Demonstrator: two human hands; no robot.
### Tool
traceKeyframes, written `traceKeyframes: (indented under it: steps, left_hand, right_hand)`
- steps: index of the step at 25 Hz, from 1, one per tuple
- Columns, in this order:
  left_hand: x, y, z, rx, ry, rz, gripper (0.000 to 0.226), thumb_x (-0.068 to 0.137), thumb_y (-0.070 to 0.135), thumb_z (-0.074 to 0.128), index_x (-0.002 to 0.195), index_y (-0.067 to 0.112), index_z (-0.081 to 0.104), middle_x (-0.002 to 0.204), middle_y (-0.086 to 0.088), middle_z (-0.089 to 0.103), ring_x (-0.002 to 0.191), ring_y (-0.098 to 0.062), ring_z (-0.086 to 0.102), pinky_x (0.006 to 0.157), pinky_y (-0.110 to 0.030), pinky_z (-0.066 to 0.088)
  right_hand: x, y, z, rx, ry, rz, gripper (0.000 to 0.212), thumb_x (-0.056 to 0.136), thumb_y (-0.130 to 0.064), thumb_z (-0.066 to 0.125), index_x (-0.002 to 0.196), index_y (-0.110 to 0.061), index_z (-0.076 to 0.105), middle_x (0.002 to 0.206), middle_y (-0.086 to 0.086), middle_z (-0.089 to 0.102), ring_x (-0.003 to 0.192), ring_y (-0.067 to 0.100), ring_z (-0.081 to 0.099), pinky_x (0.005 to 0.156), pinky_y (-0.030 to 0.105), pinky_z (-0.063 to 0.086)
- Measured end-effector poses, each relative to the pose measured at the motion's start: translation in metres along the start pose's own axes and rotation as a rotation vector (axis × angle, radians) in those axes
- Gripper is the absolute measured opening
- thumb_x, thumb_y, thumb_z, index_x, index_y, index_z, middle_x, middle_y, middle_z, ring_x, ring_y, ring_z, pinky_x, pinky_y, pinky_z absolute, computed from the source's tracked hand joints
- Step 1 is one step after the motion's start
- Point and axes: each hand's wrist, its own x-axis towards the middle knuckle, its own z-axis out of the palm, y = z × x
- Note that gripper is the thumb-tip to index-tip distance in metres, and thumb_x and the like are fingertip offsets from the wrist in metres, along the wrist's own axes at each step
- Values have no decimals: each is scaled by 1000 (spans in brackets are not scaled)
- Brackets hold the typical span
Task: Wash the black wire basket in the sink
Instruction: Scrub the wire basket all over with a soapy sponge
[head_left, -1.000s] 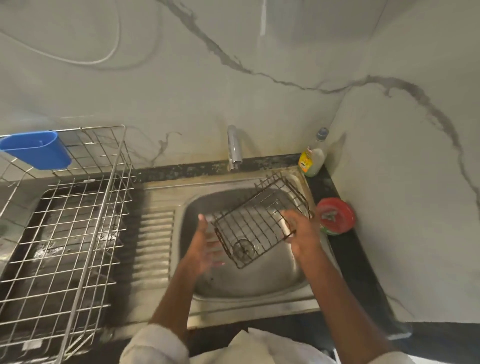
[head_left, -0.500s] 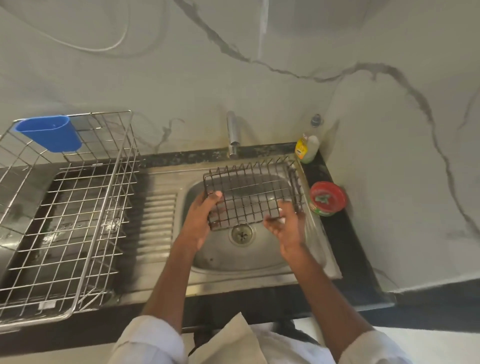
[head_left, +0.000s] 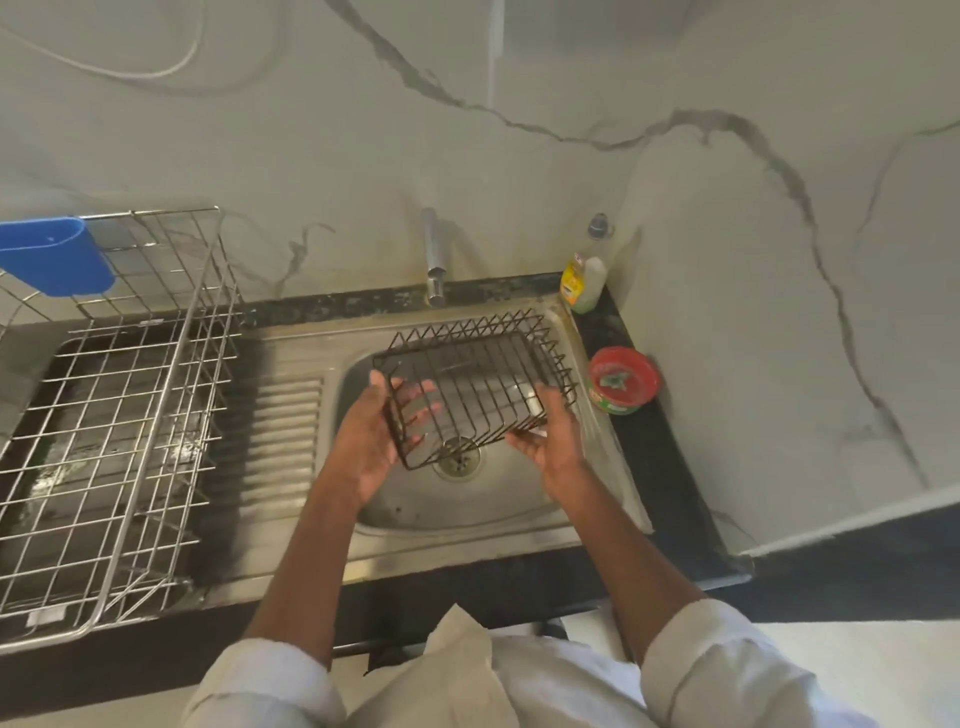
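Left hand (head_left: 371, 441): fingers (head_left: 415, 395) spread and nearly straight, lying flat against the left side wall of the black wire basket (head_left: 475, 387), thumb at its upper rim; right hand (head_left: 550, 434): fingers curled up under the basket's lower right corner, thumb on the near edge, gripping the wire; basket held between the two palms, tilted, clear of the basin floor, over the steel sink (head_left: 415, 512); drain (head_left: 460, 457) directly below the fingertips, partly seen through the wires; tap (head_left: 432, 257) beyond the basket, no water visible; right of the right hand, on the dark counter, a red round tub (head_left: 623, 379), and behind it a dish-soap bottle (head_left: 584, 273); left of the left hand, ribbed drainboard (head_left: 283, 441), then a steel wire dish rack (head_left: 119, 415) carrying a blue plastic holder (head_left: 52, 257).
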Motion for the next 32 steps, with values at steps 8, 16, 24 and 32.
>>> traceKeyframes:
  steps: [8,16,24,32]
  left_hand:
    - [20,18,51,-147,104,120,34,116,41,40,97,24,63,111,-19,81,64,-21,76,42,-20,45]
    - [35,-8,99,-9,135,91,25,117,34,42,114,18,60,108,-25,80,58,-26,69,44,-23,45]
    - [44,-21,110,0,169,50,27,116,35,43,106,20,64,104,-18,82,57,-22,70,59,-32,46]
    - [47,-19,108,-49,105,-87,31,113,51,42,102,27,58,123,-20,78,81,-32,73,74,-39,62]
  right_hand:
    - [10,-41,-37,-850,314,-333,14,96,-20,61,94,-16,75,84,-1,75,78,19,72,64,22,49]
    - [120,-100,-87,-1657,213,-385,25,86,-34,75,110,-27,77,113,0,72,107,24,67,89,28,49]
    - [142,-105,-84,-1846,245,-501,33,89,-43,70,113,-20,72,113,5,72,105,26,68,89,35,52]
    - [144,-112,-83,-1842,235,-498,30,88,-43,70,113,-26,75,113,-1,73,101,22,68,81,30,50]
